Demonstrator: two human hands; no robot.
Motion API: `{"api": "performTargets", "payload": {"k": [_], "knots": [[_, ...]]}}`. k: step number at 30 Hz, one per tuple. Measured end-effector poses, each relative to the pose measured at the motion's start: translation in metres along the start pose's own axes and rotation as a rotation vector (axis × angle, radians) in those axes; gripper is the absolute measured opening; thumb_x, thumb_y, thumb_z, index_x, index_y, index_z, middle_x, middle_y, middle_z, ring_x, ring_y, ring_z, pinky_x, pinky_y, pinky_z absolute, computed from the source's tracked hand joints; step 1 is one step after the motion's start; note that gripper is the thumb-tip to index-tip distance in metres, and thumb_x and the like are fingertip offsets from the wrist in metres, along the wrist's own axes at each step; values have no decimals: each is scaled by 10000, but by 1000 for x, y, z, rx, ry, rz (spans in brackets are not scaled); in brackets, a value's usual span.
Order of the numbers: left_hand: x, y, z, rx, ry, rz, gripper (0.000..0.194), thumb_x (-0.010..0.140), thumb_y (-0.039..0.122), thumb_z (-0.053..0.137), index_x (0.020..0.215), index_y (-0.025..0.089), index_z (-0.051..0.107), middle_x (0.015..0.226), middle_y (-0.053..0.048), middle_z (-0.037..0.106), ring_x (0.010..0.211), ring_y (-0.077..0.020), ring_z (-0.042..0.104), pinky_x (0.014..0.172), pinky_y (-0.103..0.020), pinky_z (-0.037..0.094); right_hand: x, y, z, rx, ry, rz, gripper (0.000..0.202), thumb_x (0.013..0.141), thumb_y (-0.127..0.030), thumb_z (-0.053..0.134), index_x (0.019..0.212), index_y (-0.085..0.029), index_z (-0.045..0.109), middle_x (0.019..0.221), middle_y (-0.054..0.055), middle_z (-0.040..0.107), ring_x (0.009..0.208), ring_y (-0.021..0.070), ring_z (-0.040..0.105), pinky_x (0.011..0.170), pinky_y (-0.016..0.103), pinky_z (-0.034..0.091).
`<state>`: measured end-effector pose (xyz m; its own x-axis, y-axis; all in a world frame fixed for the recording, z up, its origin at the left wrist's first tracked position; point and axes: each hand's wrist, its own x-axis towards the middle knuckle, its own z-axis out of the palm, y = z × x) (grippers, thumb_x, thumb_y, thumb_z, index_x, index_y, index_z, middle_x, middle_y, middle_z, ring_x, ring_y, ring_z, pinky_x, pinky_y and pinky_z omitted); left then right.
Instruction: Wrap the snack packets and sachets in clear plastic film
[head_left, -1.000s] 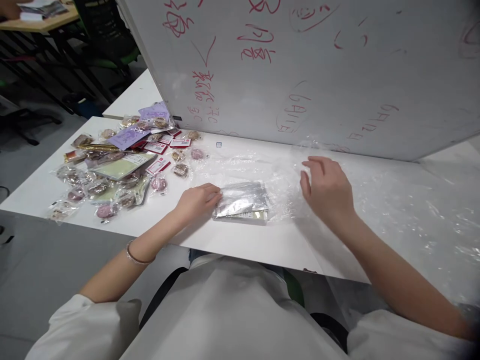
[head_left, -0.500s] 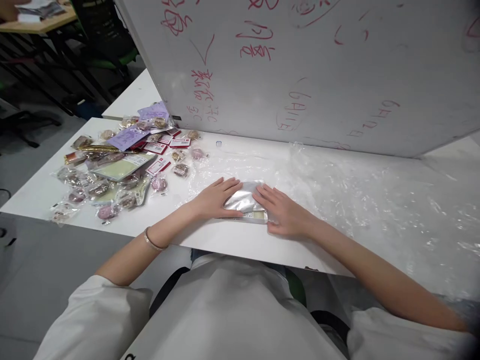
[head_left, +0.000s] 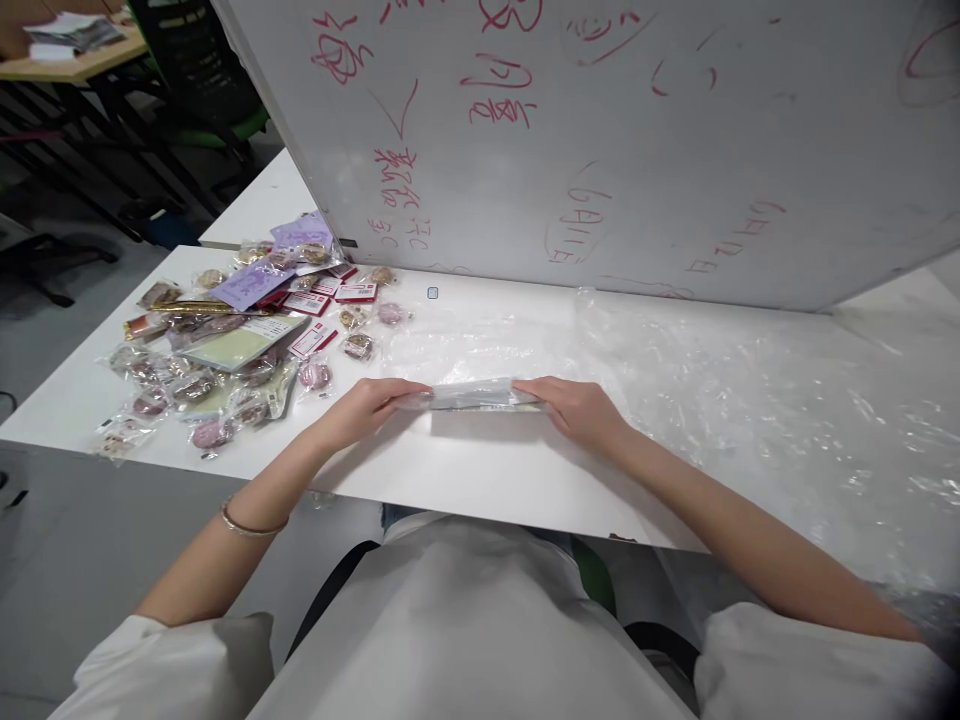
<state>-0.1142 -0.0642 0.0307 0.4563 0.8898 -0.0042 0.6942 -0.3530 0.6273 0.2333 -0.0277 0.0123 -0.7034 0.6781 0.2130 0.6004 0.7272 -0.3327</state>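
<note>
Left grip [head_left: 375, 408] and right grip [head_left: 579, 408] pinch a silvery packet [head_left: 476, 396] over a white table [head_left: 480, 470] facing a whiteboard [head_left: 480, 190].

The person wears a pale, greyish-white top [head_left: 465, 620], softly creased. Its loose left sleeve [head_left: 187, 655] and right sleeve [head_left: 810, 660] end around the elbows. A thin, shiny bangle [head_left: 253, 531] circles the left forearm; left hand [head_left: 367, 408] and right hand [head_left: 581, 408] are bare.

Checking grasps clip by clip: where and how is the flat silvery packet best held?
Probably by its two short ends, one hand from each side. The flat silvery packet looks long and thin, tilted nearly edge-on to the camera, and the left hand and right hand pinch its ends.
</note>
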Motion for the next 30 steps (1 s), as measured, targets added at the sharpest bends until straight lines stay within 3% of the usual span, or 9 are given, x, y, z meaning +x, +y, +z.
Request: {"api": "performTargets", "payload": {"k": [3,6,10,14,17,21,27,28,30], "knots": [[3,11,-4,-96,37,-42,338,972,329,410,1103,180,684,957,-69,749,823,-166,686,745,-274,528,9,-5,-13,65,7,145,407,889,-99,356,1082,-219,693,1082,18,746,873,173,706,635,268,502],[7,17,-5,-174,33,-134,370,981,401,400,986,168,687,733,-23,670,564,-111,541,562,-225,433,22,-11,-24,123,-62,296,322,846,-102,353,829,-207,657,881,3,747,751,165,665,631,264,440],[11,12,-7,-284,-57,-260,400,938,502,469,834,170,664,629,10,554,549,-106,479,535,-223,375,38,-13,-31,318,-246,518,271,861,-160,328,725,-207,557,661,-2,679,582,148,588,545,250,388],[14,3,-7,-364,-190,-379,376,862,554,572,786,187,603,606,22,546,498,-97,450,490,-224,341,48,-3,-27,459,-534,696,165,827,-206,415,691,-193,507,755,43,680,553,133,594,508,244,395],[15,0,-7,-329,-180,-481,375,792,565,645,803,201,554,646,10,607,433,-88,421,428,-229,293,47,9,-31,352,-750,699,146,798,-250,487,663,-192,486,761,55,671,535,135,576,500,263,387],[14,5,-13,-161,-207,-539,448,803,646,587,728,208,532,615,-5,616,413,-114,472,432,-249,327,36,20,-51,82,-892,642,222,809,-303,494,619,-190,510,684,53,657,565,157,579,548,295,373],[8,32,-16,216,-398,-678,664,882,755,324,585,190,506,492,-80,589,451,-217,587,546,-329,445,16,17,-67,-274,-842,747,313,839,-376,516,595,-184,556,636,77,628,575,195,577,592,339,391],[4,36,-15,321,-354,-666,660,907,723,310,614,178,540,530,-101,617,491,-239,613,564,-344,461,12,14,-67,-358,-753,748,285,840,-390,532,647,-184,576,645,86,626,571,207,576,572,342,395],[-6,40,-14,531,-109,-552,589,951,624,335,789,142,631,733,-155,700,660,-293,678,624,-383,503,1,4,-68,-507,-460,660,239,861,-393,535,809,-177,622,736,125,654,625,247,603,546,352,419]]}}
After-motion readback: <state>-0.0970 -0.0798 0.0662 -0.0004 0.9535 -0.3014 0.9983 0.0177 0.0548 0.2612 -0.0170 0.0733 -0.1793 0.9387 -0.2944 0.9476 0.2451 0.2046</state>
